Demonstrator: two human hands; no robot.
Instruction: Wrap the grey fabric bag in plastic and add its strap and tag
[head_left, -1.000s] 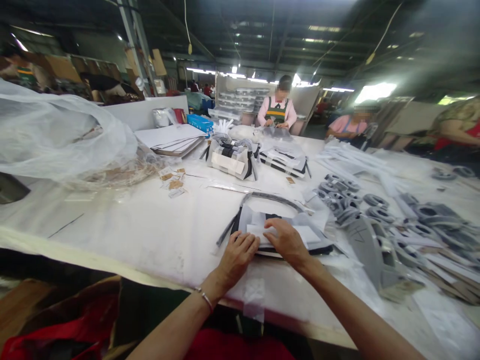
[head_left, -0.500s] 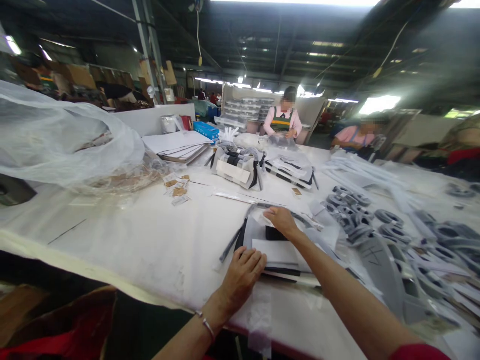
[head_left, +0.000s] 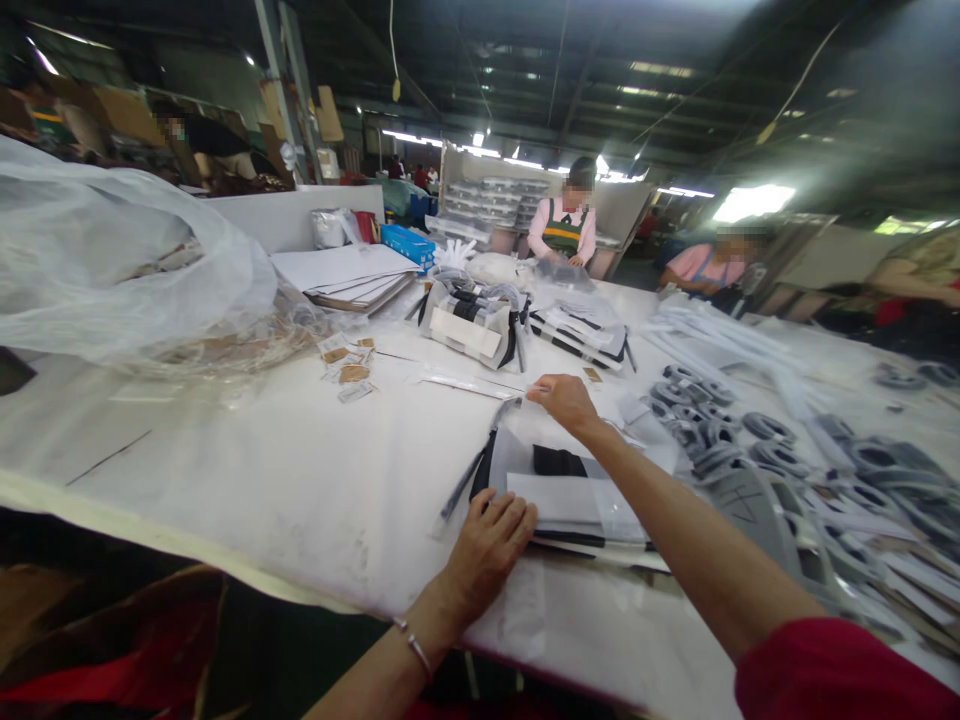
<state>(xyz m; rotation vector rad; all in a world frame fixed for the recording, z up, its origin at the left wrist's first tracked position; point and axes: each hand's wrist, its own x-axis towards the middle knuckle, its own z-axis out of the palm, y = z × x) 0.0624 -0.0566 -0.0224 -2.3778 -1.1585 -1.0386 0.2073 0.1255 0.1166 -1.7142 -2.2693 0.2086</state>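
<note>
In front of me lies a flat black, grey and white bag (head_left: 559, 460), with a white sheet (head_left: 551, 497) on its front. Clear plastic seems to cover it; the film's edges are hard to follow. My left hand (head_left: 491, 535) grips the near left edge of the bag, fingers bent over it and thumb hidden. At the far side, my right hand (head_left: 564, 400) pinches what looks like the edge of a clear plastic sleeve (head_left: 535, 390). A dark strap (head_left: 459, 490) sticks out at the bag's left.
Two more wrapped bags (head_left: 469, 325) lie farther back. Grey rolled straps (head_left: 697, 420) crowd the right side. Small packets (head_left: 352, 370) and stacked boards (head_left: 345, 275) lie left, beside a big plastic sack (head_left: 135, 270). A co-worker (head_left: 564, 228) works across the table.
My right hand has moved up and away from me, from the bag's handle to beyond its far edge. My left hand stays at the near edge. The plastic hanging off the table's front edge has gone.
</note>
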